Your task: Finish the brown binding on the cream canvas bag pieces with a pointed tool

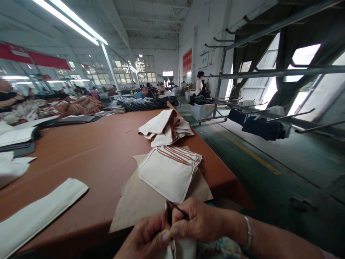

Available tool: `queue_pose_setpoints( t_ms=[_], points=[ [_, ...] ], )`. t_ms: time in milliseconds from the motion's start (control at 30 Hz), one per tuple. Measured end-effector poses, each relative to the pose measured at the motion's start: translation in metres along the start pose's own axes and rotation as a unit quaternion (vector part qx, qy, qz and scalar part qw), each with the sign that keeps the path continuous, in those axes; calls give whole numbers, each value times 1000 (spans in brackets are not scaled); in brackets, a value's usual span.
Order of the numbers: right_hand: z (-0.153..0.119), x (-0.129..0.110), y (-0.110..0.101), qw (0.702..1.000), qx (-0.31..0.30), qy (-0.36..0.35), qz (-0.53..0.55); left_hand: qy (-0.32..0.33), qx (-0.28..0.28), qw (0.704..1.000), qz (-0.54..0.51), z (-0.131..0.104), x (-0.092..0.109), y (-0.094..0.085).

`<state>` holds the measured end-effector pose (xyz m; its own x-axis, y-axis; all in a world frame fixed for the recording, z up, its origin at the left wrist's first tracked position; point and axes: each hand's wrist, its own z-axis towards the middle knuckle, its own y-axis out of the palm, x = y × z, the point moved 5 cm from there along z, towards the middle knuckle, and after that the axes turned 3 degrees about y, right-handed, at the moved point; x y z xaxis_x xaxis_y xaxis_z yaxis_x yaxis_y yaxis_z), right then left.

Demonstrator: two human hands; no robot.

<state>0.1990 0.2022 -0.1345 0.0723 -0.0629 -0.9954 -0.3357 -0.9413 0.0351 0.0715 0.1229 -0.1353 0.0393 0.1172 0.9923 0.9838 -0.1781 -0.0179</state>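
left hand [147, 239]: sitting at 6 o'clock at the frame bottom, fingers pinching shut on the white fabric piece [183, 249], thumb pressing its edge.
right hand [201, 223]: touching the left hand, fingers closing around a thin dark tool [178, 208] and the top of the same fabric piece; bracelet [248, 232] showing on the wrist.
white fabric piece: lying low between both hands, partly cut off by the frame edge.
stack of cream pouches [168, 171]: resting at 12 o'clock of the hands on brown paper [140, 201], apart from them.
second pouch pile [165, 127]: lying farther out at 12 o'clock.
white strip [40, 214]: lying at 9 o'clock on the brown table [94, 154].
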Motion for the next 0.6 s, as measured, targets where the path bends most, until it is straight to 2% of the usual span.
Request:
queue_pose_setpoints(
  t_ms=[67,200,267,333,400,467,533,600],
  points=[
    [3,2,4,999,-2,-23,22,-6,-10,1000,3,1,0,-2],
    [2,25,-2,997,7,9,70,-73,-60,994,-53,-1,-12,-17],
    [0,35,-12,998,18,32,57,-85,-77,993,-22,-4,-17,-31],
    [0,37,-23,998,27,48,1,-80,-84,993,27,-6,-19,-42],
    [2,28,-32,995,44,43,-73,-63,-84,992,65,-5,-14,-43],
    [7,8,-35,986,78,-1,-147,-41,-68,991,111,-1,-3,-35],
    [14,-14,-28,977,93,-59,-182,-15,-36,986,162,7,13,-22],
    [22,-27,-13,973,62,-84,-207,14,-13,984,177,14,27,-13]
  ],
)
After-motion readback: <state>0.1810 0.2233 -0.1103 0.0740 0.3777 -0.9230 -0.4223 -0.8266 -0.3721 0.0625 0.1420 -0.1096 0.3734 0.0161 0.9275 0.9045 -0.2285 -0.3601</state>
